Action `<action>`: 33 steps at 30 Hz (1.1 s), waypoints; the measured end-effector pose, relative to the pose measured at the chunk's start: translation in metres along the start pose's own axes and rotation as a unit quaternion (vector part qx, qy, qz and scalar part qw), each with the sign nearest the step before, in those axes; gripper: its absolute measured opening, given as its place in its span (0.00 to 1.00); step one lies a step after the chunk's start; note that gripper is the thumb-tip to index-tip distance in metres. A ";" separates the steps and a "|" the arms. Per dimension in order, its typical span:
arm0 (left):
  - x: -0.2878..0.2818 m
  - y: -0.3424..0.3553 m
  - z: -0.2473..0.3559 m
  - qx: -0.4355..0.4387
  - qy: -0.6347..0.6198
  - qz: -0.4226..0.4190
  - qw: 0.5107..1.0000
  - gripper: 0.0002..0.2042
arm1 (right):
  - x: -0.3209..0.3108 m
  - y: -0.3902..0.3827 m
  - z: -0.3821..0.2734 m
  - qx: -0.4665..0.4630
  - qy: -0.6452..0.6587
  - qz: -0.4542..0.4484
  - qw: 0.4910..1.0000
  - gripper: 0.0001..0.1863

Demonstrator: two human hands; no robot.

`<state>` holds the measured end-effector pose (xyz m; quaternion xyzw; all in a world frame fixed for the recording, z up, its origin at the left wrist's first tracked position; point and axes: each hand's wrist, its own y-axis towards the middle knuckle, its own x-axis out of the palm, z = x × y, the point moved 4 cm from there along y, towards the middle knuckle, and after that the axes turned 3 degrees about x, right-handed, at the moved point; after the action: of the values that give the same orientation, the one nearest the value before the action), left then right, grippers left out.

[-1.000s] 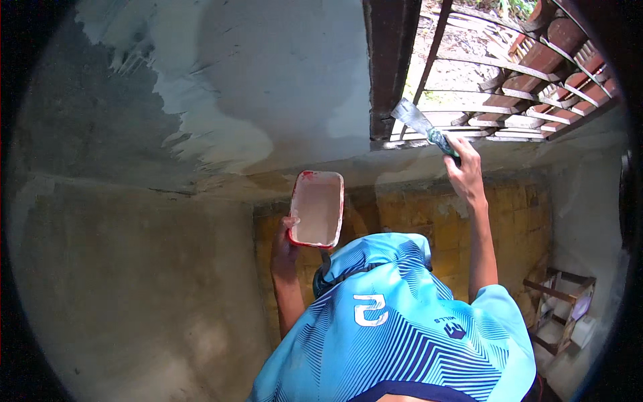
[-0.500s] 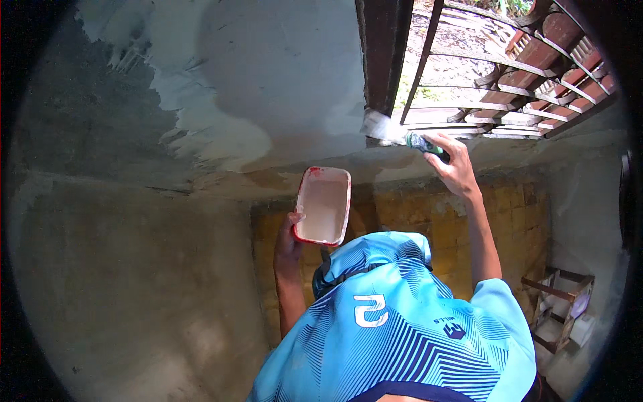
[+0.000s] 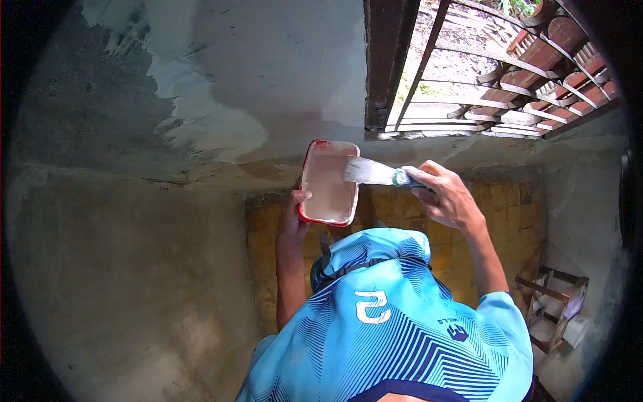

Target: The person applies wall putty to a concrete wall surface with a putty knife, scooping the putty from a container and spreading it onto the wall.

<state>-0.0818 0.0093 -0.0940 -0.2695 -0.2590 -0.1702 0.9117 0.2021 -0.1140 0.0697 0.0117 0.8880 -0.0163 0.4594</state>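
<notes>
From where I stand, the flat-bladed putty knife with a dark green handle (image 3: pixel 375 173) has left the foot of the dark brown window post (image 3: pixel 390 67) at the upper right of the frame, where its blade was half a second ago. Now it lies almost level near the centre, the blade's tip reaching over the right rim of the shallow rectangular tub, red outside and whitish within (image 3: pixel 328 147). I can't tell whether the metal touches the pale, creamy paste (image 3: pixel 328 191) inside. The tub itself sits a little higher in the frame than before, its long side still running up and down.

The right hand (image 3: pixel 445 194), right of centre, is closed around the knife's handle, fingers curled and the blade pointing left. The left hand (image 3: pixel 298 208) is clamped on the tub's lower left side, thumb over the rim; its other fingers are mostly hidden. The two hands are well apart, with tub and blade between them.

Behind, the grey, patchily coated wall (image 3: pixel 281 60) fills the upper left, and the curved metal window grille (image 3: pixel 462 100) the upper right. The light blue patterned jersey (image 3: pixel 402 321) fills the lower middle.
</notes>
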 end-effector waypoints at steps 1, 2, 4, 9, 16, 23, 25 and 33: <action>0.007 -0.003 0.003 0.001 -0.002 -0.002 1.000 0.29 | -0.005 -0.006 0.004 -0.001 -0.003 0.001 1.000 0.23; 0.014 -0.008 0.007 -0.003 -0.030 0.005 1.000 0.24 | -0.008 -0.010 0.009 0.013 -0.010 -0.003 1.000 0.23; 0.017 -0.009 0.008 -0.008 -0.059 0.010 0.998 0.19 | -0.013 -0.014 0.019 0.015 -0.018 0.013 1.000 0.21; 0.021 -0.008 0.014 0.007 -0.027 0.003 1.000 0.24 | 0.018 -0.011 0.028 0.115 0.379 -0.026 0.918 0.23; 0.020 -0.013 0.020 0.012 -0.062 0.015 0.998 0.26 | 0.076 -0.021 0.052 0.285 0.685 -0.153 0.653 0.22; 0.028 -0.023 0.033 0.014 -0.031 0.037 0.999 0.26 | 0.055 -0.027 0.052 0.177 0.628 -0.020 0.758 0.24; 0.021 -0.020 0.029 0.005 -0.013 0.038 0.999 0.26 | 0.043 -0.009 0.028 0.185 0.550 -0.003 0.815 0.21; 0.019 -0.019 0.026 0.025 -0.037 0.005 0.999 0.27 | 0.017 -0.010 -0.005 0.009 0.077 0.090 0.993 0.25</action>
<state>-0.0844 0.0064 -0.0567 -0.2538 -0.2959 -0.1490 0.9088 0.1875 -0.1234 0.0591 0.0967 0.9158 0.0178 0.3895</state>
